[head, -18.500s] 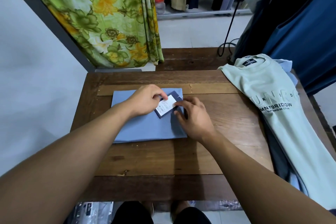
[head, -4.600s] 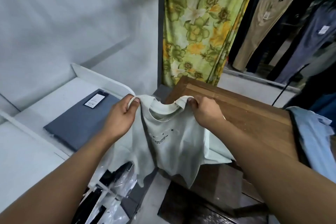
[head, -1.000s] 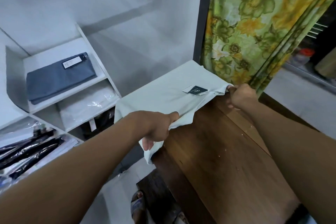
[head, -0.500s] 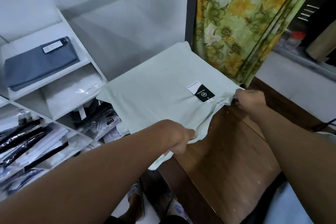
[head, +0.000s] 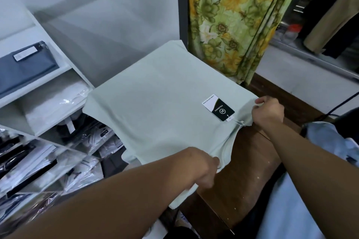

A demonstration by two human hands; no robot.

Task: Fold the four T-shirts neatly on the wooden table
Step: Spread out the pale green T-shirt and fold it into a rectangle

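We see the pale green T-shirt (head: 159, 106) spread out wide, plain side up, over the far left part of the wooden table (head: 244, 176) and reaching past its left edge toward the white shelf (head: 65, 69). Whether it rests on the wood, we cannot tell. The left hand (head: 204, 169) grips the near end of its collar edge, fingers curled tight on the cloth. The right hand (head: 268, 110) pinches the far end, fingers closed on the fabric. A black and white hang tag (head: 218, 109) lies on the shirt just beside the right hand. A light blue garment (head: 291, 209) lies on the table at the right. A folded grey-blue garment (head: 25, 66) lies on the shelf.
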